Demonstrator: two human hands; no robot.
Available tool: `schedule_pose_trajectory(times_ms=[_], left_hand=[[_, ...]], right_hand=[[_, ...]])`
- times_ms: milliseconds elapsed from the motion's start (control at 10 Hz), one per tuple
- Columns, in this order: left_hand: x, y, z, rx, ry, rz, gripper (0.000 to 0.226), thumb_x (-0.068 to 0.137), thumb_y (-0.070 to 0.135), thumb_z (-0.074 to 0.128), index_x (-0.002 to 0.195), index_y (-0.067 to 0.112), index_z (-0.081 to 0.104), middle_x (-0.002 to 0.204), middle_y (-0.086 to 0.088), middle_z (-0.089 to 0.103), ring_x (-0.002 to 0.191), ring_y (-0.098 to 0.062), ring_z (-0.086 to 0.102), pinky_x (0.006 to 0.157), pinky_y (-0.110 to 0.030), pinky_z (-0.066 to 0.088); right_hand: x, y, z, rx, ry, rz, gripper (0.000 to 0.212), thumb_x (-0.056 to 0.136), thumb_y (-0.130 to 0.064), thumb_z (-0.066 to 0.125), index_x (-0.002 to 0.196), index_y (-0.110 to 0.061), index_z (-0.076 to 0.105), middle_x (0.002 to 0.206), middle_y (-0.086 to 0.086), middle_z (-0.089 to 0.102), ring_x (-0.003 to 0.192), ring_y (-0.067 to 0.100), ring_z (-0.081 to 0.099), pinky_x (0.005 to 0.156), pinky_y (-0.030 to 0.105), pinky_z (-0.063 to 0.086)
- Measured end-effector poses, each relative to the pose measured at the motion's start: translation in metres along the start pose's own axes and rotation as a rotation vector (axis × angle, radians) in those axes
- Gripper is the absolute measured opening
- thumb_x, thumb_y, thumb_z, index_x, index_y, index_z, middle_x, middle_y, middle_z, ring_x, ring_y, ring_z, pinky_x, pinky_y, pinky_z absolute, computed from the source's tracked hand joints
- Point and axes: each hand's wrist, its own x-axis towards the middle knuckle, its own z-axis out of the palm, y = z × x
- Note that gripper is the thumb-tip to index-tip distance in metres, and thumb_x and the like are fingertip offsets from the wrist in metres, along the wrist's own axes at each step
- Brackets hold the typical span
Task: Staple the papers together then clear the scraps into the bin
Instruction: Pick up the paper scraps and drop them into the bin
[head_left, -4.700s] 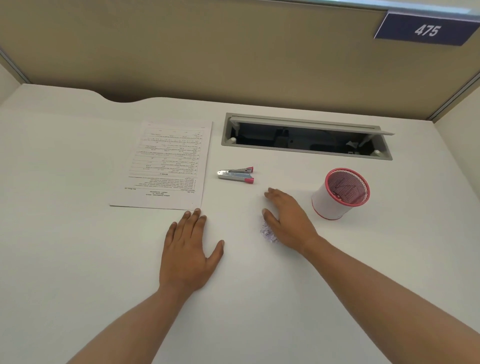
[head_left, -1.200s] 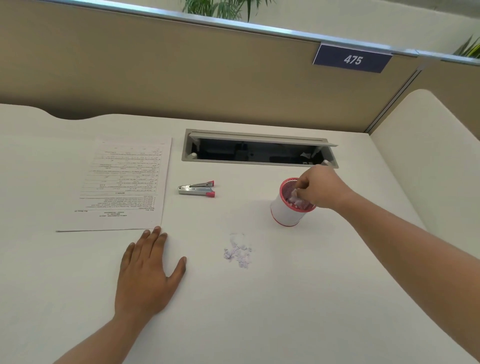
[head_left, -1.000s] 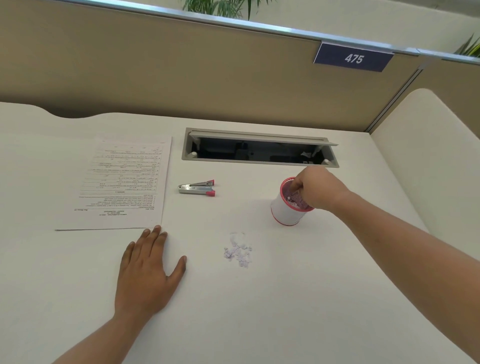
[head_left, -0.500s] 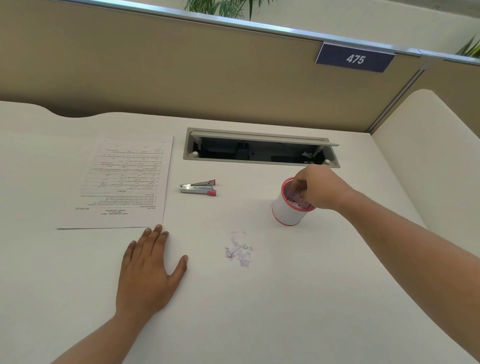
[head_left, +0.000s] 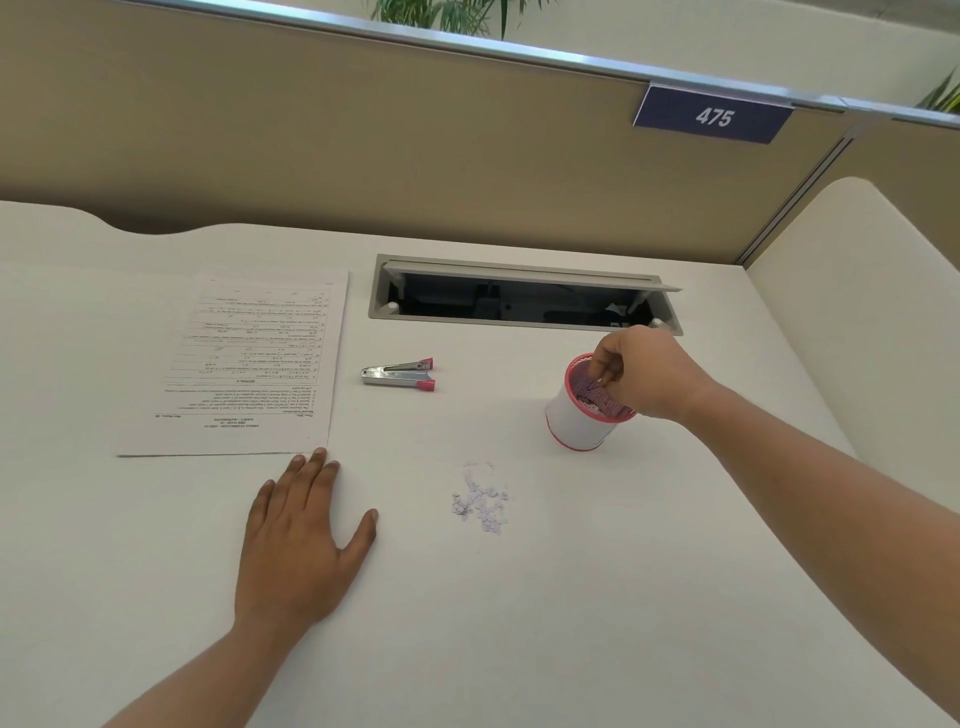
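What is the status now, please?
Right hand over bin, fingers pinched. Left hand flat on desk. Scraps remain. Nothing in the way.

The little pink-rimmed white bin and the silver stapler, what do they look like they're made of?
Pink-rimmed white bin: probably metal mesh, going by the fine grid inside, with a smooth white wall outside that could be a wrap.
Silver stapler: shiny, reflective body, likely polished metal; its matte pink tips look like plastic.
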Motion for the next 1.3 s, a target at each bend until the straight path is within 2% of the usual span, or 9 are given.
schedule_pose_trajectory(times_ms=[300,400,500,600,800,900,1000,1200,1300], left_hand=[[0.001,0.001,0.0,-0.003,0.0,0.001,0.077,0.086,0.064,0.037,0.141,0.012,0.051,0.155,-0.004,0.046,0.146,-0.023,0.037,0.122,-0.044,0.022],[0.0,0.0,0.0,-0.005,-0.002,0.0,0.077,0.086,0.064,0.037,0.141,0.012,0.05,0.155,-0.004,0.046,0.146,-0.023,0.037,0.122,-0.044,0.022],[0.0,0.0,0.0,-0.007,-0.005,-0.003,0.077,0.086,0.064,0.037,0.142,0.013,0.05,0.156,-0.003,0.045,0.147,-0.022,0.036,0.123,-0.043,0.019],[-0.001,0.0,0.001,-0.008,-0.004,-0.004,0.077,0.086,0.065,0.037,0.142,0.014,0.049,0.156,-0.002,0.044,0.147,-0.021,0.035,0.123,-0.041,0.018],[0.0,0.0,0.0,-0.011,-0.001,-0.009,0.077,0.086,0.065,0.036,0.143,0.013,0.049,0.156,-0.003,0.044,0.147,-0.022,0.035,0.123,-0.041,0.018],[-0.001,0.002,-0.002,-0.014,0.004,-0.006,0.077,0.087,0.065,0.037,0.143,0.013,0.049,0.156,-0.003,0.044,0.148,-0.022,0.035,0.123,-0.042,0.019],[0.0,0.001,-0.002,-0.013,-0.008,-0.014,0.077,0.087,0.064,0.037,0.143,0.012,0.048,0.157,-0.003,0.042,0.149,-0.022,0.033,0.123,-0.043,0.019],[-0.001,0.001,-0.002,-0.028,-0.004,-0.012,0.077,0.087,0.064,0.039,0.144,0.012,0.048,0.158,-0.004,0.042,0.149,-0.022,0.032,0.123,-0.045,0.019],[-0.001,0.002,-0.002,-0.021,-0.004,-0.012,0.077,0.088,0.064,0.038,0.144,0.012,0.047,0.158,-0.003,0.041,0.149,-0.022,0.032,0.123,-0.045,0.02]], right_hand=[[0.001,-0.002,-0.001,-0.178,-0.061,-0.037,0.018,0.072,-0.004,0.067,0.068,-0.021,0.063,0.076,-0.002,0.063,0.077,0.024,0.06,0.061,0.029,0.051],[0.0,-0.002,-0.003,-0.213,-0.112,-0.05,0.038,0.072,0.003,0.063,0.099,-0.023,0.073,0.099,0.0,0.07,0.09,0.025,0.065,0.073,0.038,0.06],[-0.001,-0.003,-0.006,-0.153,-0.133,-0.05,0.054,0.073,0.01,0.052,0.111,-0.023,0.07,0.101,-0.001,0.072,0.094,0.021,0.066,0.075,0.039,0.061],[0.0,-0.002,-0.007,-0.074,-0.118,-0.044,0.055,0.073,0.013,0.049,0.109,-0.022,0.07,0.099,-0.001,0.071,0.093,0.019,0.066,0.076,0.038,0.06],[-0.004,-0.006,-0.007,-0.072,-0.063,-0.034,0.031,0.078,-0.005,0.065,0.103,-0.022,0.071,0.097,-0.001,0.069,0.089,0.02,0.064,0.073,0.036,0.059],[-0.012,-0.011,-0.003,-0.02,0.101,-0.046,0.02,0.087,-0.02,0.062,0.105,-0.024,0.07,0.118,-0.001,0.068,0.111,0.024,0.059,0.085,0.039,0.055],[-0.034,-0.027,0.012,0.125,0.262,-0.147,0.024,0.09,-0.028,0.061,0.112,-0.021,0.068,0.129,-0.002,0.064,0.114,0.021,0.06,0.096,0.037,0.049],[-0.091,-0.043,0.097,0.377,0.127,-0.175,0.04,0.091,-0.033,0.063,0.129,-0.023,0.056,0.147,-0.007,0.046,0.135,0.008,0.041,0.113,0.029,0.032],[-0.107,-0.044,0.141,0.371,0.045,-0.151,0.064,0.089,-0.039,0.063,0.145,-0.021,0.037,0.158,-0.008,0.027,0.143,0.007,0.027,0.117,0.029,0.024]])
